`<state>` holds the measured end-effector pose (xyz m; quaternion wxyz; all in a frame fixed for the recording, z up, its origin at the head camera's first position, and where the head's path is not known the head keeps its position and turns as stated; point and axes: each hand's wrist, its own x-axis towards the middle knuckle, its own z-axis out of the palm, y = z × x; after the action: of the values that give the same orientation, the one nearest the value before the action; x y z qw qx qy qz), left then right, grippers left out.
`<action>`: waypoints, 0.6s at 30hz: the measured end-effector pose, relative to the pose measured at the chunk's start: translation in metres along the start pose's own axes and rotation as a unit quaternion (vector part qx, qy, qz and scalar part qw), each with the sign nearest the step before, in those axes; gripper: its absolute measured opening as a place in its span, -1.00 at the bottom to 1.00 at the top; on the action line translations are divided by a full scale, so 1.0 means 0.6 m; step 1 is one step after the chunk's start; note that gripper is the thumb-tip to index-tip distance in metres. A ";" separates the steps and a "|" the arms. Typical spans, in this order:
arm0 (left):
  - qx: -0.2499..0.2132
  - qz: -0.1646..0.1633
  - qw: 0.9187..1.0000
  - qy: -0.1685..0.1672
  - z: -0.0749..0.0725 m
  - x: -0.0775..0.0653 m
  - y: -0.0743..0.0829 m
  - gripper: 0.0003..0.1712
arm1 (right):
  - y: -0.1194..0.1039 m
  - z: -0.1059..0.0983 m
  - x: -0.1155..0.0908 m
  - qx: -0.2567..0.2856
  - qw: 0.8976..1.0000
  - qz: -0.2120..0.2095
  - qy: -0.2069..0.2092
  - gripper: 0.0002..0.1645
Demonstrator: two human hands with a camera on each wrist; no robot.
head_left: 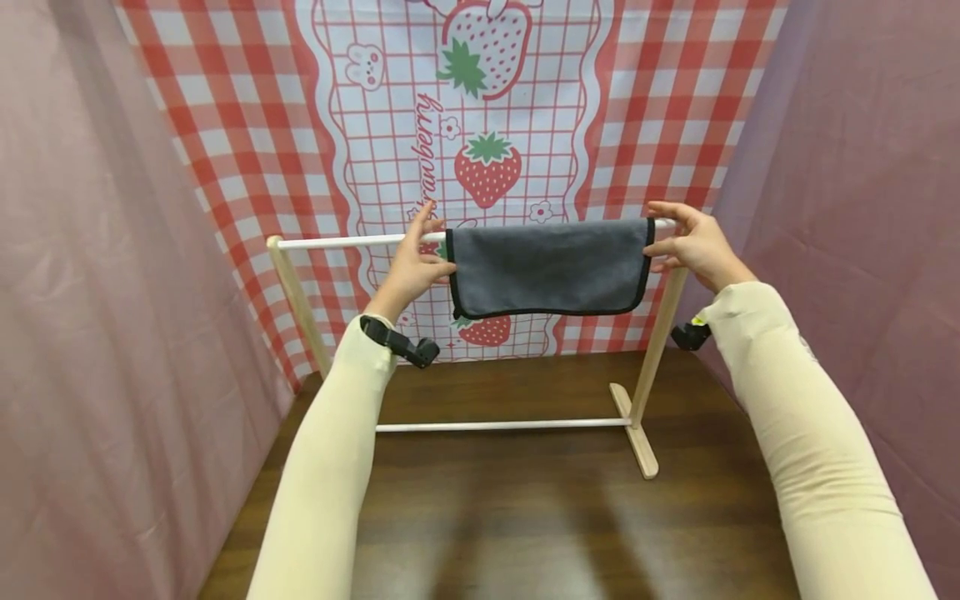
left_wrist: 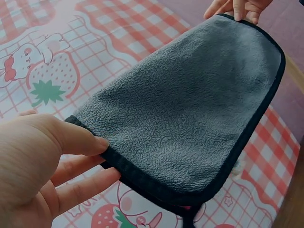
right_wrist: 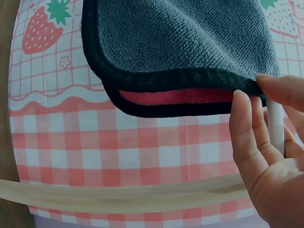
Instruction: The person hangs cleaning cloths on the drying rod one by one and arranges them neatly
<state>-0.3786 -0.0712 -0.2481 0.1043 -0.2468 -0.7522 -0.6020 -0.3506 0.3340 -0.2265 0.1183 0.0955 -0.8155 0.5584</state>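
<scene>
A grey towel with black edging hangs folded over the white upper rod of a small wooden-legged rack. Between its two layers, a pink-red inner face shows in the right wrist view. My left hand pinches the towel's left edge, its thumb on the front and other fingers at the back layer. At the opposite end, my right hand pinches the right edge close to the rod, with fingertips on the black trim. The rod passes among the right hand's fingers.
The rack's right post stands on a wooden foot, and a lower white rod runs above the brown tabletop. Behind hangs a red-checked strawberry cloth. Pink curtains close in both sides.
</scene>
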 end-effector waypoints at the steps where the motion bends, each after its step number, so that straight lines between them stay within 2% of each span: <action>1: 0.001 0.000 1.000 0.002 -0.001 -0.001 0.000 0.18 | 0.001 0.000 0.000 0.000 1.000 0.000 0.000 -0.16; 6: -0.004 -0.001 1.000 0.010 -0.006 -0.007 -0.002 0.15 | 0.008 -0.003 -0.004 0.011 1.000 -0.008 -0.004 -0.20; 10: -0.031 -0.002 0.999 0.016 -0.008 -0.015 -0.003 0.14 | 0.015 -0.007 -0.013 0.032 0.999 -0.024 0.001 -0.24; 14: -0.048 0.007 0.999 0.021 -0.011 -0.026 -0.005 0.11 | 0.019 -0.010 -0.023 0.102 0.994 -0.043 0.005 -0.27; 18: -0.058 0.019 0.998 0.031 -0.014 -0.039 -0.011 0.09 | 0.023 -0.008 -0.034 0.193 0.979 -0.070 0.009 -0.28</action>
<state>-0.3630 -0.0860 -0.2623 0.1251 -0.2480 -0.7074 -0.6500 -0.3348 0.3438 -0.2431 0.1441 0.1681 -0.6827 0.6964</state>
